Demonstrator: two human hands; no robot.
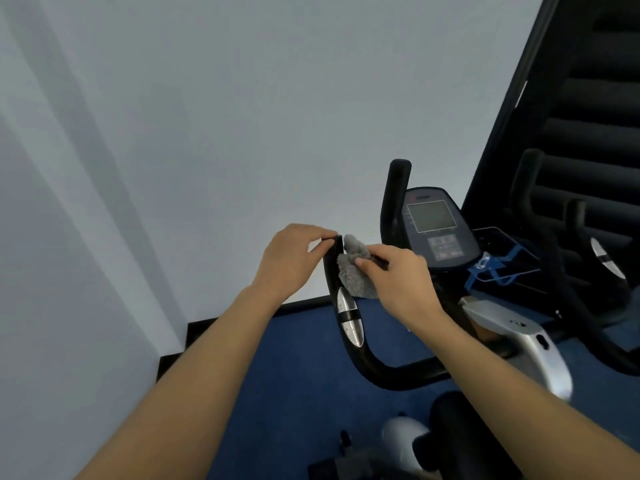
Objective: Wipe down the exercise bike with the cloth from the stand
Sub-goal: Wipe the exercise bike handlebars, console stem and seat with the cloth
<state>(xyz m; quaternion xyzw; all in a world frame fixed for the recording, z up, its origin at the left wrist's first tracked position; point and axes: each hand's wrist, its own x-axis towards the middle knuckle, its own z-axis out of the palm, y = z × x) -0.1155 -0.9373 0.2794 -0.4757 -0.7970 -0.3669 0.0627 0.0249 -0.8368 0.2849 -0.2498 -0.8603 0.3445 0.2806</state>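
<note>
The exercise bike's black left handlebar (349,355) curves up in the middle of the view, with a silver pulse sensor (349,318) on it. My left hand (291,261) pinches the top end of that handlebar with its fingertips. My right hand (398,278) holds a fluffy grey cloth (356,268) pressed against the handlebar's right side, just below the tip. The bike's console (434,226) with its grey screen sits behind my right hand, and the second handlebar (396,192) rises beside it.
A pale wall (207,133) fills the left and centre, meeting blue carpet (294,368) at a black skirting. A blue bottle holder (495,268) sits right of the console. Another black machine (588,168) stands at the right. The bike's silver body (519,337) lies below my right arm.
</note>
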